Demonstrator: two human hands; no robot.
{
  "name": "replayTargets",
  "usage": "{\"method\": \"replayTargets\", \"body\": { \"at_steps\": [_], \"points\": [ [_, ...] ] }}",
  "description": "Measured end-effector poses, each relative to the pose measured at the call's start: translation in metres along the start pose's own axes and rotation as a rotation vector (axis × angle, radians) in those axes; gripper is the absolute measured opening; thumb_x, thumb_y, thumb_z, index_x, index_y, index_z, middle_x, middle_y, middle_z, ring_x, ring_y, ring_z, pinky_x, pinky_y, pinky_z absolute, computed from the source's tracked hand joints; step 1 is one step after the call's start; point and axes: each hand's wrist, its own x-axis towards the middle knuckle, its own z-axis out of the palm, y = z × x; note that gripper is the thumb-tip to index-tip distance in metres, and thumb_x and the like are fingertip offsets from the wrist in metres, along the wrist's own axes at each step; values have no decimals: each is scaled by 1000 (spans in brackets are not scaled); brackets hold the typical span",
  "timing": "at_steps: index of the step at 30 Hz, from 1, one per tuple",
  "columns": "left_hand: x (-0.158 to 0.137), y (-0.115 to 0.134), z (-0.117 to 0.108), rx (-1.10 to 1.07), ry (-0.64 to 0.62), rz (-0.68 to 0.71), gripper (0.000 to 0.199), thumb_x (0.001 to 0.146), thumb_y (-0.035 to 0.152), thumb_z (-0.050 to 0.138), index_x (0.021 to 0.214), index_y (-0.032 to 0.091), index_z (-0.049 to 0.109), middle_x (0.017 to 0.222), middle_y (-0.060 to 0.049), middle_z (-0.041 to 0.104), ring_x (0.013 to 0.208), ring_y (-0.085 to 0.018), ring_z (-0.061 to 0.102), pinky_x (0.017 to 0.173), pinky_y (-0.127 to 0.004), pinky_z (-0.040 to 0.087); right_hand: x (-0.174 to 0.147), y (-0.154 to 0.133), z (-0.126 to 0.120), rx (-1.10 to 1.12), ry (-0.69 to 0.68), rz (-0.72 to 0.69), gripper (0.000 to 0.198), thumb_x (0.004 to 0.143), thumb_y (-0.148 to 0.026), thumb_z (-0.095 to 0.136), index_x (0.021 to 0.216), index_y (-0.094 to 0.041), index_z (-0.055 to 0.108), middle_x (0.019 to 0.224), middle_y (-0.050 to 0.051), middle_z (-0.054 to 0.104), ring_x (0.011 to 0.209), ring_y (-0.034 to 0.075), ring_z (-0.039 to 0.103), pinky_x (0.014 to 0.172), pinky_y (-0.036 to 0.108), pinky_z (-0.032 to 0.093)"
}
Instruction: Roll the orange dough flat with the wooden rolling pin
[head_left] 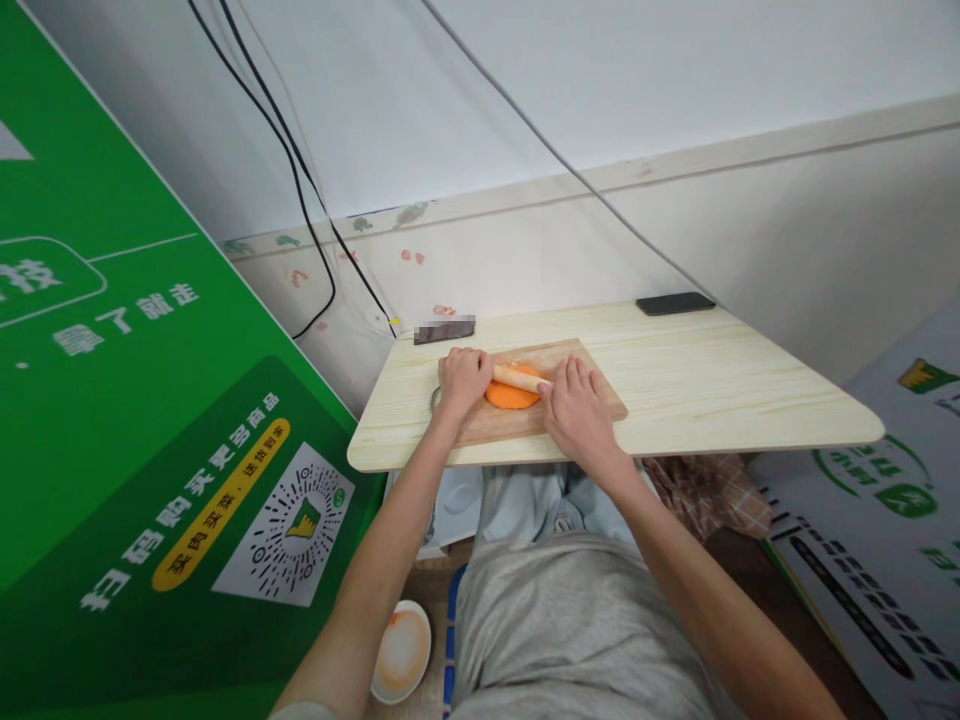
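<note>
The left hand (465, 380) and right hand (579, 410) clasp the rolling pin (519, 378) over the board (499, 425). Mid-board, orange dough (512, 398) lies flattened beneath it (roughly round); rolling looks partly done, the pin not yet lifted.

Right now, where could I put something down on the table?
Biggest: the table right of the cutting board, in front of the flat black object. Smaller: the table's left front corner, beside the left forearm. Crowded: the board, with left hand, right hand, rolling pin and orange dough.
</note>
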Motion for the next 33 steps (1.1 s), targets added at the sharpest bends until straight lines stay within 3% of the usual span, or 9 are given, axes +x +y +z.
{"method": "replayTargets", "body": {
  "at_steps": [5,15,22,28,33],
  "points": [
    [1,-1,2,-25,14,-34,45,109,28,38,107,19,83,124,-13,81,120,-27,68,101,-40,48,-17,-11,-4,14,32,-15,71,113,-36,23,159,14,42,166,36,46,158,41,42,129,55,32],
    [4,-4,5,-113,37,-38,43,108,26,39,112,21,82,132,-11,79,129,-25,66,110,-38,48,-38,-20,-8,57,41,-59,70,112,-38,28,165,7,38,170,32,42,163,40,36,130,58,31],
    [4,-6,6,-139,-42,71,44,110,29,40,101,25,82,155,-3,68,160,-29,38,126,-51,39,-12,-3,-6,31,-19,-57,72,114,-40,21,160,11,44,166,33,48,159,39,42,130,55,29],
    [5,-6,8,-131,-23,75,43,111,31,40,107,25,83,150,-4,72,156,-29,44,125,-48,40,20,14,-5,10,-132,-24,70,115,-38,16,162,7,41,166,32,48,158,35,43,127,57,32],
    [6,-5,8,-109,-27,72,46,113,32,37,114,23,82,143,-6,76,150,-26,51,122,-42,42,40,22,-11,17,-215,-27,64,116,-35,12,153,-4,54,160,28,56,153,34,46,122,61,36]
  ]
}}
